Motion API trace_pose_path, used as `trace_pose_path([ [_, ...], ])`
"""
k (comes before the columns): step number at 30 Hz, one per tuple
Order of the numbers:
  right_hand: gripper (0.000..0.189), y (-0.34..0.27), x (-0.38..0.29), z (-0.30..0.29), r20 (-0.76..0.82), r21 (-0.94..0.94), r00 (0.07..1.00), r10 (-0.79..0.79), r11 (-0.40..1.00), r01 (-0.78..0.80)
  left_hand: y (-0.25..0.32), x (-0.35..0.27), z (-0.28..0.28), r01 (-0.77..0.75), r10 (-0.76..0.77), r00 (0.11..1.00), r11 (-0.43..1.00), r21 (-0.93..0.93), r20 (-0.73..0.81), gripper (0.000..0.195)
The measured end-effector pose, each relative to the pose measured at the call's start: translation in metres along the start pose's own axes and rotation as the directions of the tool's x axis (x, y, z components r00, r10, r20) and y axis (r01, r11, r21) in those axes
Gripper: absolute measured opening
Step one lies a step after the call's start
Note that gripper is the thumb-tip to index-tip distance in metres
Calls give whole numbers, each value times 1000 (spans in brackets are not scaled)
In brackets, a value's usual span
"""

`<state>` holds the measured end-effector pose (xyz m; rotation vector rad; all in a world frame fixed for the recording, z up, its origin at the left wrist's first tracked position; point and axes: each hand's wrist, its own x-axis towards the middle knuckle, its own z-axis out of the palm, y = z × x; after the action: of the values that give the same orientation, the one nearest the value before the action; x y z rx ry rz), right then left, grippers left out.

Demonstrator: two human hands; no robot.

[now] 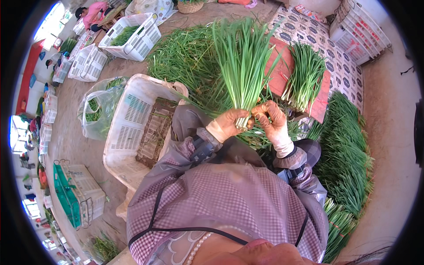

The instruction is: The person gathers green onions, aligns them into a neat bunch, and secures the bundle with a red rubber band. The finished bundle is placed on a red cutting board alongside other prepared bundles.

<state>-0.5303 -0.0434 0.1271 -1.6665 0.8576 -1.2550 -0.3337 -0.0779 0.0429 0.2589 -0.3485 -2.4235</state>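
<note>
A thick bunch of green garlic chives (243, 73) stands upright before my chest, pale stem ends down. My left hand (230, 124), in a stained glove, grips it around the stem ends. At the bunch's right side is my gloved right hand (271, 118), its thumb and fingers pinched together close to the stems; whether something thin is between them I cannot tell. A second bunch of chives (305, 76) lies on a low red board (280, 59), just beyond my right hand. Loose chives (188, 56) are heaped on the floor behind the held bunch.
To my left stands a white plastic crate (119, 132) with dirt inside, beside a clear plastic bag (96, 116) of greens. Tied chive bundles (344, 155) line the right wall. Farther off are a crate with chives (132, 43), stacked crates (359, 33) and a seated person (94, 15).
</note>
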Motion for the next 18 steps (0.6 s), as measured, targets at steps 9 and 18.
trace_pose_path([
  [9, 12, -7, -1, -1, 186, -311, 975, -122, 934, 176, -6, -2, 3, -88, 89, 995, 996, -26, 40, 71],
  [18, 14, -25, -7, 0, 257, -332, 957, -130, 919, 214, -8, -6, 12, -63, 72, 985, 996, 60, -154, 36],
])
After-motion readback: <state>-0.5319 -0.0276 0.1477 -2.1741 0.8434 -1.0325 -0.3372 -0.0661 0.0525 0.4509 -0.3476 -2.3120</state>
